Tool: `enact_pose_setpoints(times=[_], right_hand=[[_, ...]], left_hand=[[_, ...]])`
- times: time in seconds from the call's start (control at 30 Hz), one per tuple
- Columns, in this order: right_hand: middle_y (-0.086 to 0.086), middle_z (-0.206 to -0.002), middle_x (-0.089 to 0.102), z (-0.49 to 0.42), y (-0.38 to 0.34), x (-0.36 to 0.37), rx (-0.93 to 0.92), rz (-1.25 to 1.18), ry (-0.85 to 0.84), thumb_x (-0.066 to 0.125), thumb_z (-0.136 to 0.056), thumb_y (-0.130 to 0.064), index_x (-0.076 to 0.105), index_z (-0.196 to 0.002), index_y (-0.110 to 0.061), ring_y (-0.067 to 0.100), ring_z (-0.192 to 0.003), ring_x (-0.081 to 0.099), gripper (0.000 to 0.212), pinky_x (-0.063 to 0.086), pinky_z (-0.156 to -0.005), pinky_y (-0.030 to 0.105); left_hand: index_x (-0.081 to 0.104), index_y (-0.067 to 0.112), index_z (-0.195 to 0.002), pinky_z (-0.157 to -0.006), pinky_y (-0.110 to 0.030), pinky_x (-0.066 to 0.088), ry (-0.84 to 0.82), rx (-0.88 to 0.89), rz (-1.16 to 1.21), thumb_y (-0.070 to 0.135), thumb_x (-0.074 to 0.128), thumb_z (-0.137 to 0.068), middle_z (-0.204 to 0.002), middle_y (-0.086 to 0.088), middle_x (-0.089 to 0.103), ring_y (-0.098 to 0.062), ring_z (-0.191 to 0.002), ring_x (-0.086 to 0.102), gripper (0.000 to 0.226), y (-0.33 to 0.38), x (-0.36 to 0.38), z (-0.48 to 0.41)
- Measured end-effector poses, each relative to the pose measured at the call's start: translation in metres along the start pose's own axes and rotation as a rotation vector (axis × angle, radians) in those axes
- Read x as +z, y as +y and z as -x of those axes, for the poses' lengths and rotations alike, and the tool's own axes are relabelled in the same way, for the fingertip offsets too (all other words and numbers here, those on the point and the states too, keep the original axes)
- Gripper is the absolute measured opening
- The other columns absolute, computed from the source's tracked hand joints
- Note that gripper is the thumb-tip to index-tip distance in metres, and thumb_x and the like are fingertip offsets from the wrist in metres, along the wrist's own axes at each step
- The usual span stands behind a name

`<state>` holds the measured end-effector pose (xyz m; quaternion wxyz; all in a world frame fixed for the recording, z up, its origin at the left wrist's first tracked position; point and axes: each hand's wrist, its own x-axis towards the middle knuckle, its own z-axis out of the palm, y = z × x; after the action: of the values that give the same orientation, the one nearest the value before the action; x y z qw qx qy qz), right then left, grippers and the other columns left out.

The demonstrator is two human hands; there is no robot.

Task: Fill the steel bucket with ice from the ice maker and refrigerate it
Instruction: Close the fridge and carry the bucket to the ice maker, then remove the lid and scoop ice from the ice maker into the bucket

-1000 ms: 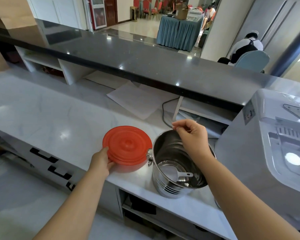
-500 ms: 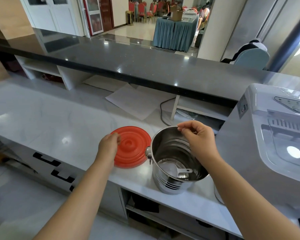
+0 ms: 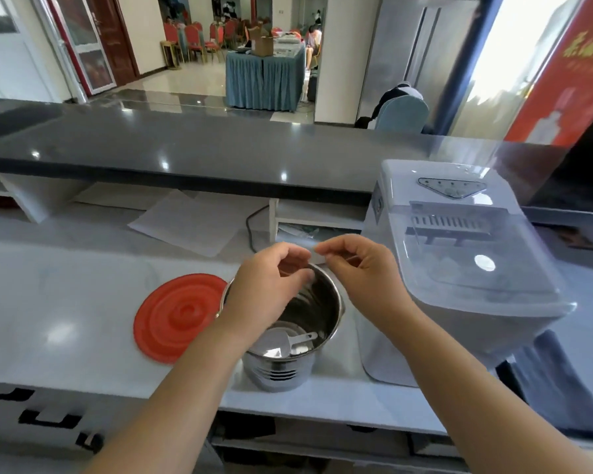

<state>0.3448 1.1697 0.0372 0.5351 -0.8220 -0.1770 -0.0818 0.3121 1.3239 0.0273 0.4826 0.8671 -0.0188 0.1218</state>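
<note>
The steel bucket [image 3: 285, 367] stands open on the pale counter, with a metal scoop [image 3: 290, 340] lying in its bottom. Its red lid [image 3: 175, 316] lies flat on the counter just to the left. My left hand [image 3: 271, 285] hovers over the bucket's mouth with curled fingers. My right hand [image 3: 353, 268] is beside it over the far rim. The fingertips of both hands meet and pinch the bucket's thin wire handle. The white ice maker [image 3: 459, 268] stands right of the bucket, its clear lid down.
A raised black bar top [image 3: 220, 155] runs along the back of the counter. Sheets of paper [image 3: 189, 224] and a black cable [image 3: 250, 230] lie behind the bucket. Open shelves sit under the counter's front edge.
My left hand let go of the red lid, which now lies flat, and moved right over the bucket to meet my right hand. The view has shifted right towards the ice maker.
</note>
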Motion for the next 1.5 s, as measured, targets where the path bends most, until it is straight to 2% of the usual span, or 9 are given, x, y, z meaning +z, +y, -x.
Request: enact_pose_setpoints(times=[0.3, 0.53, 0.7, 0.9, 1.17, 1.23, 1.33, 1.4, 1.5], right_hand=[[-0.015, -0.085, 0.062, 0.019, 0.013, -0.081, -0.051, 0.104, 0.199, 0.06, -0.082, 0.003, 0.067, -0.081, -0.032, 0.001, -0.072, 0.057, 0.036, 0.043, -0.065, 0.01], [-0.012, -0.089, 0.064, 0.037, 0.038, -0.14, 0.011, 0.155, 0.4, 0.06, -0.085, 0.002, 0.068, -0.086, -0.028, 0.001, -0.068, 0.057, 0.031, 0.042, -0.062, 0.009], [-0.012, -0.088, 0.061, 0.046, 0.058, -0.174, 0.07, 0.244, 0.543, 0.056, -0.086, 0.001, 0.07, -0.094, -0.02, 0.003, -0.069, 0.055, 0.027, 0.04, -0.062, 0.012], [0.002, -0.122, 0.057, 0.05, 0.071, -0.193, 0.285, 0.417, 0.597, 0.059, -0.088, -0.013, 0.06, -0.12, -0.016, 0.022, -0.114, 0.049, 0.032, 0.036, -0.085, 0.026], [-0.001, -0.11, 0.062, 0.049, 0.063, -0.202, 0.342, 0.247, 0.591, 0.058, -0.086, -0.012, 0.057, -0.12, -0.016, 0.015, -0.1, 0.055, 0.034, 0.043, -0.081, 0.029], [-0.005, -0.107, 0.059, 0.046, 0.056, -0.204, 0.325, 0.212, 0.6, 0.059, -0.086, -0.012, 0.057, -0.119, -0.016, 0.012, -0.1, 0.053, 0.033, 0.039, -0.081, 0.027], [-0.009, -0.104, 0.057, 0.042, 0.047, -0.21, 0.289, 0.134, 0.625, 0.056, -0.089, -0.013, 0.058, -0.117, -0.017, 0.011, -0.101, 0.054, 0.028, 0.041, -0.083, 0.027], [-0.008, -0.102, 0.06, 0.041, 0.044, -0.214, 0.249, 0.087, 0.676, 0.054, -0.092, -0.015, 0.058, -0.117, -0.016, 0.014, -0.099, 0.057, 0.026, 0.042, -0.083, 0.027], [-0.01, -0.093, 0.061, 0.04, 0.044, -0.217, 0.193, 0.02, 0.77, 0.048, -0.096, -0.02, 0.057, -0.114, -0.019, 0.013, -0.09, 0.057, 0.02, 0.041, -0.076, 0.024]], left_hand=[[0.058, 0.03, -0.12, -0.089, -0.022, 0.047, -0.181, 0.059, 0.053, 0.026, 0.076, -0.076, -0.112, 0.017, 0.058, 0.0, -0.103, 0.055, 0.047, 0.045, 0.081, -0.01], [0.027, 0.035, -0.143, -0.104, -0.023, 0.025, -0.241, 0.148, -0.065, 0.035, 0.081, -0.067, -0.143, 0.018, 0.03, 0.001, -0.129, 0.026, 0.094, 0.062, 0.11, -0.012], [0.014, 0.034, -0.148, -0.108, -0.023, 0.017, -0.27, 0.171, -0.166, 0.042, 0.081, -0.065, -0.155, 0.018, 0.012, -0.004, -0.141, 0.013, 0.107, 0.063, 0.113, -0.013], [0.016, 0.035, -0.148, -0.106, -0.027, 0.025, -0.205, 0.084, -0.048, 0.042, 0.084, -0.062, -0.149, 0.012, 0.029, -0.004, -0.135, 0.024, 0.11, 0.064, 0.115, -0.006], [0.02, 0.045, -0.145, -0.103, -0.038, 0.042, -0.23, 0.076, 0.001, 0.043, 0.084, -0.062, -0.147, 0.016, 0.037, -0.019, -0.121, 0.052, 0.105, 0.071, 0.112, -0.009], [0.026, 0.041, -0.145, -0.1, -0.027, 0.043, -0.227, 0.083, 0.074, 0.042, 0.083, -0.064, -0.144, 0.016, 0.04, -0.006, -0.118, 0.052, 0.099, 0.074, 0.11, -0.01], [0.028, 0.039, -0.145, -0.075, -0.002, 0.037, -0.228, 0.11, 0.171, 0.057, 0.077, -0.064, -0.133, 0.021, 0.043, 0.029, -0.089, 0.045, 0.097, 0.083, 0.108, -0.011], [0.027, 0.041, -0.145, -0.072, 0.0, 0.036, -0.205, 0.14, 0.194, 0.078, 0.063, -0.056, -0.13, 0.031, 0.041, 0.034, -0.085, 0.041, 0.104, 0.088, 0.107, -0.011], [0.027, 0.037, -0.145, -0.073, 0.005, 0.035, -0.153, 0.144, 0.272, 0.08, 0.054, -0.059, -0.112, 0.049, 0.041, 0.035, -0.097, 0.04, 0.1, 0.09, 0.113, -0.011]])
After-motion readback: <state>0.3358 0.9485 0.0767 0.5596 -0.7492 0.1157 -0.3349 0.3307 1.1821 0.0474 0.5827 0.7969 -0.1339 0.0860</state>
